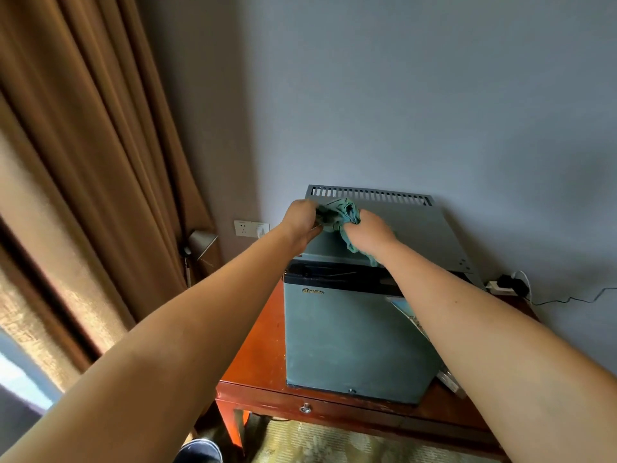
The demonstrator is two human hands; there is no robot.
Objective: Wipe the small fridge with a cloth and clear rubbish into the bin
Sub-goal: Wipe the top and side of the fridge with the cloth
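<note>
A teal cloth is gripped by both hands, left and right, atop the fridge on the tabletop. Better wiping is judged likely if it is spread flat.

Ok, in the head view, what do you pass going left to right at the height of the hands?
Brown curtain → white wall socket → left hand → crumpled teal cloth → right hand → grey fridge top.
</note>
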